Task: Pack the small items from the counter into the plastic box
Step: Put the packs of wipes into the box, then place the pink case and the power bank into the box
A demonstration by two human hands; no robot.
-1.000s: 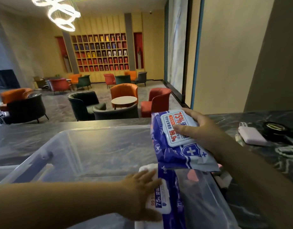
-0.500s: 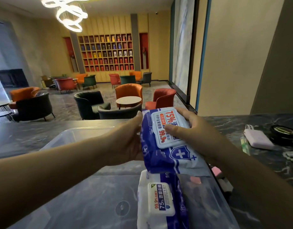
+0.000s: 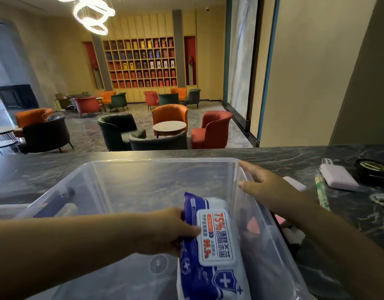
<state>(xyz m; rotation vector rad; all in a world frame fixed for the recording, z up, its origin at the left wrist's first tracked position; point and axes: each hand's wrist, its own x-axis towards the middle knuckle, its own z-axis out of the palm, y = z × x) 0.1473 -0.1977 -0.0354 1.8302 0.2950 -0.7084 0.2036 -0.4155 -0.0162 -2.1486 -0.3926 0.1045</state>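
Blue wipes pack (image 3: 210, 241), lengthwise inside plastic box (image 3: 130, 167): left hand (image 3: 176, 231) is pinching it; right hand (image 3: 260, 182), fingers spread, is lying nearer remaining surface (image 3: 294, 156) items.

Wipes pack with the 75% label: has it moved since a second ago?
Yes. The wipes pack has gone down from above the plastic box's right rim into the box; the left hand now grips it.

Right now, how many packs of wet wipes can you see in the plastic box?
1. A blue and white wipes pack lies in the clear plastic box near its right wall, held by the left hand. Another may lie hidden underneath it.
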